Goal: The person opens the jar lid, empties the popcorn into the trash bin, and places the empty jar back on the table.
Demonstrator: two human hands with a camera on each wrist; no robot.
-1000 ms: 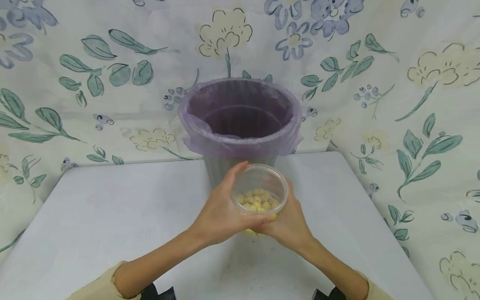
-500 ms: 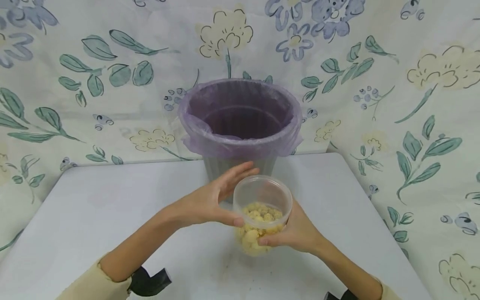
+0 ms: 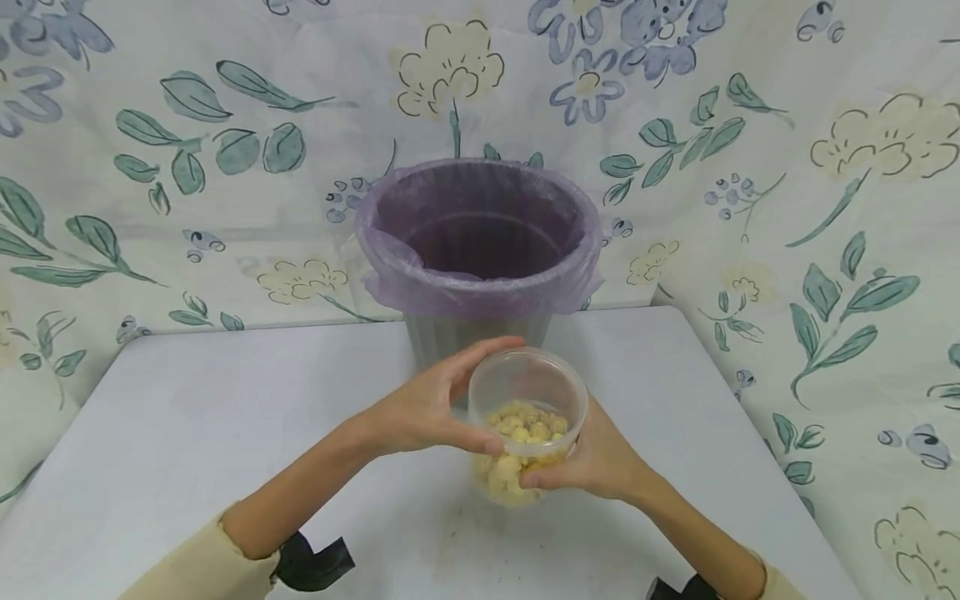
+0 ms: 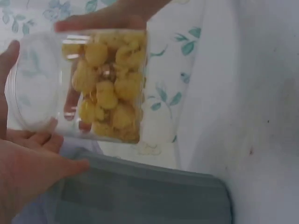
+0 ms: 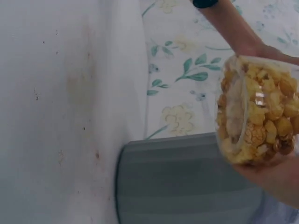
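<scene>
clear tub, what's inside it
The clear tub holds yellow popcorn-like pieces, with bare wall above them. Whatever lies at the core is hidden by the outer ones.

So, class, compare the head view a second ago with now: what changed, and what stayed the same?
The clear tub of popcorn sits slightly lower in view. The left hand has shifted leftward and no longer overlaps the right hand; it loosened midway, then closed round the tub again. The right hand keeps its hold, and the lined bin stays put.
</scene>
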